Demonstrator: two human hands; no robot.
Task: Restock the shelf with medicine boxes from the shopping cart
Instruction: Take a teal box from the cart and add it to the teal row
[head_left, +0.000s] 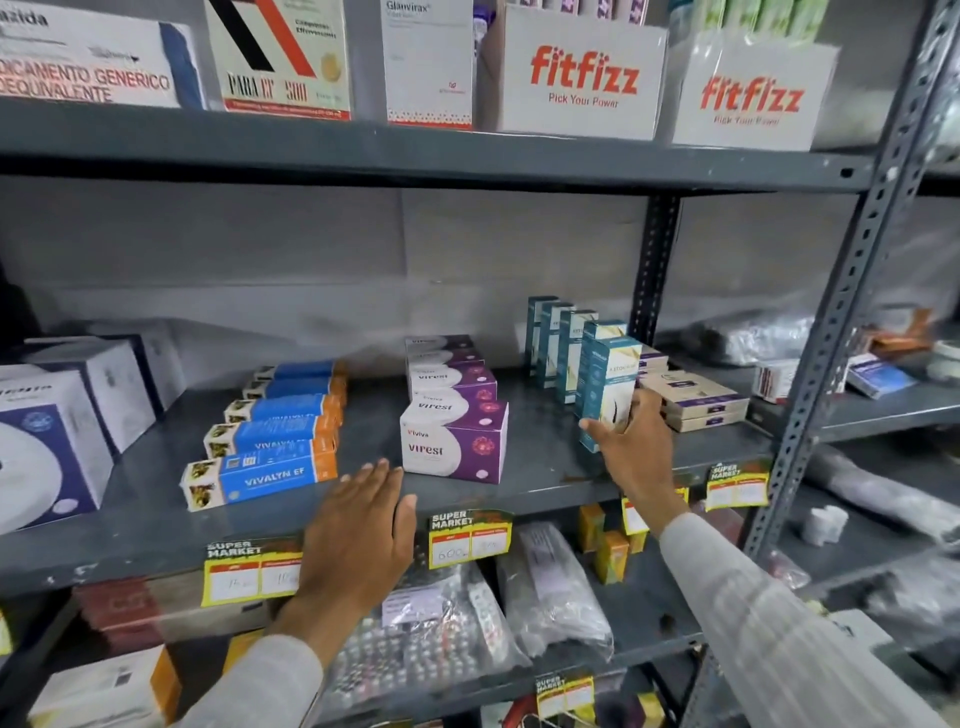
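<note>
On the grey middle shelf a row of tall teal medicine boxes runs toward the back. My right hand grips the front teal box, which stands upright on the shelf. To its left stands a row of purple-and-white Virest boxes, then a row of blue-and-orange Vivalyn EF boxes lying flat. My left hand hovers flat with fingers apart over the shelf's front edge, holding nothing. The shopping cart is out of view.
Flat beige boxes lie behind my right hand. Large white boxes stand at the left. Fitfizz cartons fill the shelf above. Bagged blister packs lie on the shelf below. A perforated upright post borders the right.
</note>
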